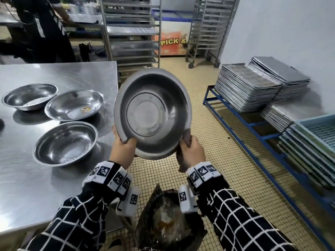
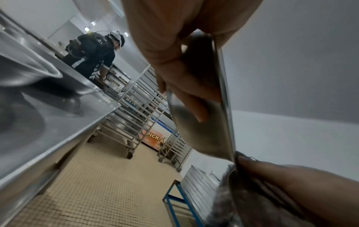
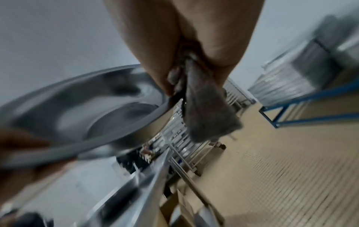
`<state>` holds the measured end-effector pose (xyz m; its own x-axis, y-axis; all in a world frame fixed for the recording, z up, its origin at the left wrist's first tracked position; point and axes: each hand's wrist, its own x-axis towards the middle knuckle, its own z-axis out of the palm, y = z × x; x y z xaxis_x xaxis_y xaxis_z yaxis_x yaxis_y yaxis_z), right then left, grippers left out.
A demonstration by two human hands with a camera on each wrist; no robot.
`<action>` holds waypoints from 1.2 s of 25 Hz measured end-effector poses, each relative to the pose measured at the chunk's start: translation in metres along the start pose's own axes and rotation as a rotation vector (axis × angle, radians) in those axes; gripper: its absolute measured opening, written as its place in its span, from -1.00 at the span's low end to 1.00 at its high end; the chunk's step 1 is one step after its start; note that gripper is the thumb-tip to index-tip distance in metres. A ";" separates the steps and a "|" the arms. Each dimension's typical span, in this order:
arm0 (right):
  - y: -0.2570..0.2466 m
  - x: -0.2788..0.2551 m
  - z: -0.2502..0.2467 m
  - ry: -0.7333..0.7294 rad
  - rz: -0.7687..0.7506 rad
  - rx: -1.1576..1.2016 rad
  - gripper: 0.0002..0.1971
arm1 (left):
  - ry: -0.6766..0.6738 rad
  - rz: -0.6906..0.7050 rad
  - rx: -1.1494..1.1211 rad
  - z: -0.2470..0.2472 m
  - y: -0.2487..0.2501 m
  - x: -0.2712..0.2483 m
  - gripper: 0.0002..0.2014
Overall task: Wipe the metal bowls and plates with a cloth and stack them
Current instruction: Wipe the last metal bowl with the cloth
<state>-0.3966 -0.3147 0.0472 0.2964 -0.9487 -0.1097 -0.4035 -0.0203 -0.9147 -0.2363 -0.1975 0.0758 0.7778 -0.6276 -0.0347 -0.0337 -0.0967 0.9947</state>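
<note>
- Held bowl [image 1: 153, 113] up in mid-air over the tiled floor, off the table's 3 o'clock edge, tilted so the inside faces the head camera.
- Left hand [image 1: 121, 148] at the rim's 8 o'clock: thumb on the inner lip, fingers curled behind on the outer wall, as the left wrist view shows.
- Right hand [image 1: 192, 150] at the rim's 4 o'clock, pinching the cloth [image 1: 187, 138] against the rim; rest of cloth hanging below the palm.
- Handling, as a judgement: thin pressed steel, so light and stiff, unlikely to break; smooth polished wall probably slippery, more so if damp. Rolled rim the best hold, two hands at opposite sides, or one hand at the rim while the cloth hand works the inside.
- Risk: a dropped bowl would likely dent and clatter on tile.
- Look: round, shallow, wide flared rim, flat centre with concentric rings, dull grey sheen; moisture cannot be told.
- Cloth: grey-brown, fuzzy, limp.
- Three more bowls [image 1: 66, 143] on the steel table [image 1: 59, 73] at 9 to 10 o'clock from the held bowl, all upright, unstacked; the middle one with a label inside.
</note>
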 end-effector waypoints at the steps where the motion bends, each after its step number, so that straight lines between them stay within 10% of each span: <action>1: 0.006 -0.001 0.003 0.007 -0.029 -0.104 -0.79 | 0.009 0.042 0.082 -0.002 0.001 0.000 -0.49; 4: 0.011 -0.007 0.012 0.036 -0.270 -0.252 -0.70 | -0.015 0.121 0.276 -0.006 0.000 -0.001 -0.40; 12: 0.038 -0.013 0.043 -0.514 -0.731 -0.868 -0.29 | -0.134 0.164 0.322 -0.007 0.006 0.007 -0.65; 17: 0.048 0.027 0.013 -0.319 -0.540 -1.188 -0.26 | -0.148 0.178 0.333 0.000 0.006 -0.003 -0.56; 24: 0.030 -0.027 0.040 -0.203 -0.625 -0.779 -0.22 | 0.034 0.149 0.198 0.008 0.018 0.009 -0.66; 30: 0.040 0.023 -0.014 -0.074 -0.428 -1.085 -0.38 | -0.069 0.121 0.168 0.007 0.014 -0.001 -0.78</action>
<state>-0.4180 -0.3416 0.0139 0.6223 -0.7795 0.0719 -0.7759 -0.6264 -0.0747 -0.2420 -0.2030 0.0895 0.7167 -0.6937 0.0722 -0.2331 -0.1408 0.9622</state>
